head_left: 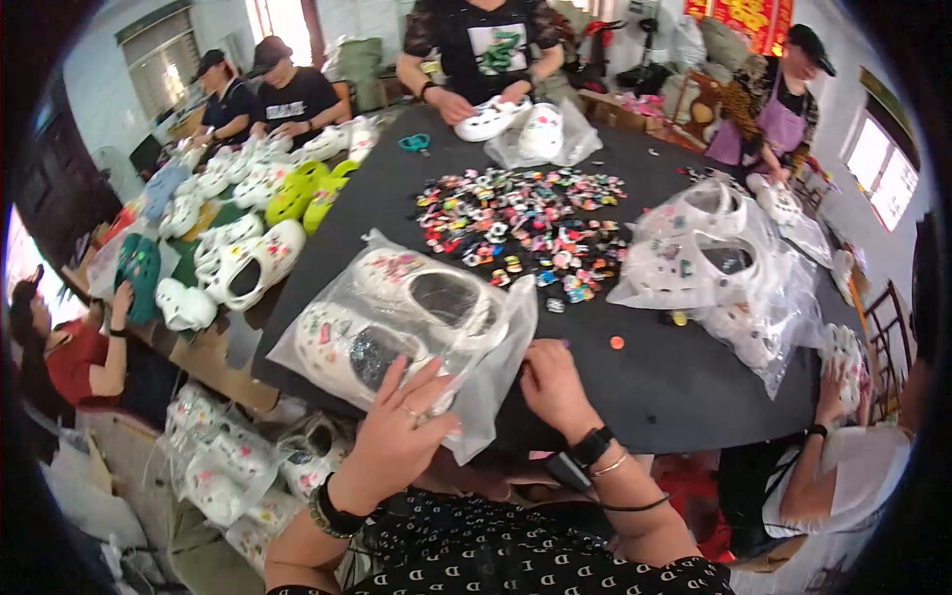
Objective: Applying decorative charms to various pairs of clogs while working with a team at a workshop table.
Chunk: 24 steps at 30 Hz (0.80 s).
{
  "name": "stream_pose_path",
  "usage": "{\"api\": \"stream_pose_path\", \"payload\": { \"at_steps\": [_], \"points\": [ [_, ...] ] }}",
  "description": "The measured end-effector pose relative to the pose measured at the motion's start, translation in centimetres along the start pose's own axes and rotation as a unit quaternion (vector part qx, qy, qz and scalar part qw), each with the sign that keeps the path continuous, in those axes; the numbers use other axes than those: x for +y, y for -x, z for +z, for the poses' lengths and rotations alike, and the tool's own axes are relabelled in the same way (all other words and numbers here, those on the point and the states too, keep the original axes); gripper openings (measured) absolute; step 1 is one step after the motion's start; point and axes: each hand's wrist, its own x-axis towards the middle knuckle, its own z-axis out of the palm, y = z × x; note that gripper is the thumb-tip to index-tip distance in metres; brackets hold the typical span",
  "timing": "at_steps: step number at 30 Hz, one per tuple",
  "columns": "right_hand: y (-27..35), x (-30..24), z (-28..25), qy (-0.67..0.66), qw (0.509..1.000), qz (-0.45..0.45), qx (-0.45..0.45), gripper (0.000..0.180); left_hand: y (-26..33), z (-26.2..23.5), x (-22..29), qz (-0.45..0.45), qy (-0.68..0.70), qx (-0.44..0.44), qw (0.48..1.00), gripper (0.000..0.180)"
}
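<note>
My left hand (399,428): fingers spread wide, resting on bag (486,416) | my right hand (555,382): fingers curled at bag's right edge, can't tell if pinching | clogs (395,280): bagged, table's (654,407) near left; toes upper left, long axes slanting lower right

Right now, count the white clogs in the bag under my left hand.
2. The far clog lies toward the table's middle in the clear bag; the nearer clog lies beside it, partly covered by your left hand. No third shows inside.
</note>
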Motion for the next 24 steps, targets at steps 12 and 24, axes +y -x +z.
{"api": "stream_pose_path", "payload": {
  "at_steps": [12,24],
  "points": [
    [-3.7,-7.1,-0.9,-0.107,0.979,-0.120,-0.128,0.048,1.5,0.8,1.5,0.094,-0.027,-0.010,0.995,0.020],
    [-11.5,-6.9,5.5,0.105,0.976,-0.093,-0.167,0.051,2.4,0.6,1.6,0.005,-0.014,0.010,1.000,0.039]
  ]
}}
